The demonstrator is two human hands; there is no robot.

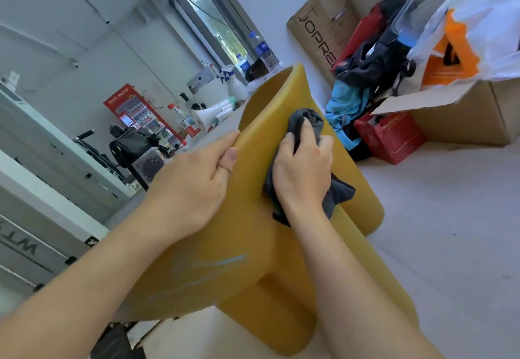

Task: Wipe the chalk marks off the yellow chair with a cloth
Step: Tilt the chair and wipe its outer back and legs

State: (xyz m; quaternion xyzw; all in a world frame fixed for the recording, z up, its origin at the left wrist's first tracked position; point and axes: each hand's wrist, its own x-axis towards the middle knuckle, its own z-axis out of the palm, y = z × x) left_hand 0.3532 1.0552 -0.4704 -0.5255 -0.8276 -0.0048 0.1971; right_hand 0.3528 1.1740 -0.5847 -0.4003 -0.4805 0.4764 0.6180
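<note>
A yellow chair (253,246) fills the middle of the view, its curved backrest rising toward the table behind. My left hand (194,178) grips the left edge of the backrest, thumb on the inner face. My right hand (302,167) presses a crumpled dark grey cloth (309,122) flat against the inner face of the backrest. Part of the cloth hangs out below the hand. Pale blue chalk marks (202,271) streak the outer side of the chair, below my left forearm.
A cluttered table (213,130) with water bottles and a black bag stands behind the chair. Cardboard boxes (472,116), a red gift bag (394,139), clothes and plastic bags pile up at the right. Grey equipment cases (33,218) line the left. Pale floor lies to the right.
</note>
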